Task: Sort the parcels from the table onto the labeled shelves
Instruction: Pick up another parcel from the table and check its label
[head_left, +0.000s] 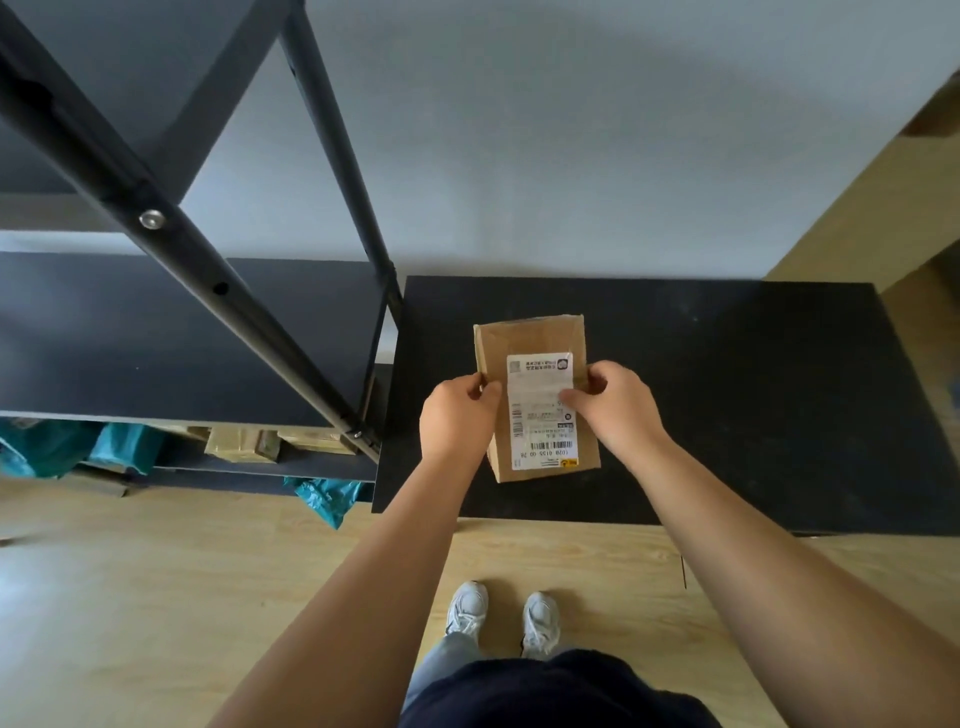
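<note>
1. Pinching the parcel (535, 400) at mid-length, my left hand (457, 415) and right hand (615, 405) pressing its opposite long edges.
2. Its long axis points away from me, above the table (727, 389); the shelves (182, 332) stand left of the parcel, nearer my left hand.

The brown cardboard parcel (535, 400) sits on the black rectangular table (727, 389), toward its 9 o'clock side. The left hand (457, 415) grips the parcel's 9 o'clock edge, the right hand (618, 405) its 3 o'clock edge. The black metal shelf rack (182, 332) stands at the table's 9 o'clock, touching or just beside it. On its lower shelf lie teal plastic mailers (119, 447) and, at their 3 o'clock, brown taped boxes (244, 444).
</note>
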